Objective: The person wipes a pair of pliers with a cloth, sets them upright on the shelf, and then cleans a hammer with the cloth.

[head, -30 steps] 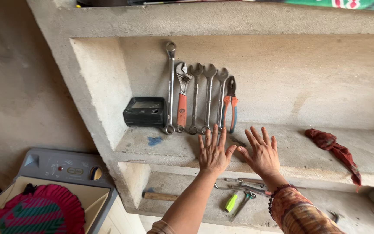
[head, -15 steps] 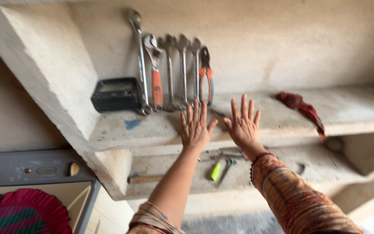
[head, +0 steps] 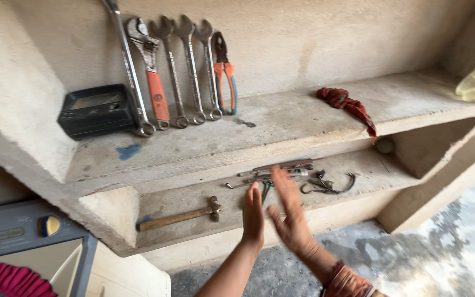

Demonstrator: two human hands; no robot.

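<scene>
Hovering in front of the lower shelf (head: 188, 204), both hands are raised with nothing in them: the left hand (head: 253, 214) stands edge-on with fingers straight and together, and the right hand (head: 290, 217) is spread flat, blurred by motion, just beside it. Neither one touches a tool. Nearest to them, on the lower shelf just behind the fingertips, lies a small heap of hand tools (head: 273, 171), long metal pieces with a green-handled one partly hidden by the right hand. A tangle of dark wire (head: 328, 184) sits just to the right of that heap, and a wooden-handled hammer (head: 180, 215) lies to the left, apart from the left hand.

As a judgement, the step in hand looks like an approach to the heap, with no grasp made. A pick from there would call for lowering one hand past the shelf edge and closing on a single piece without dragging the wire along.

On the upper shelf (head: 281, 124), a row leans against the wall: a long spanner (head: 127, 66), an adjustable wrench with an orange grip (head: 150, 71), three more spanners (head: 191, 66), and pliers (head: 224, 69). A black box (head: 95, 110) stands at their left, and a red rag (head: 347, 104) lies to the right.
</scene>
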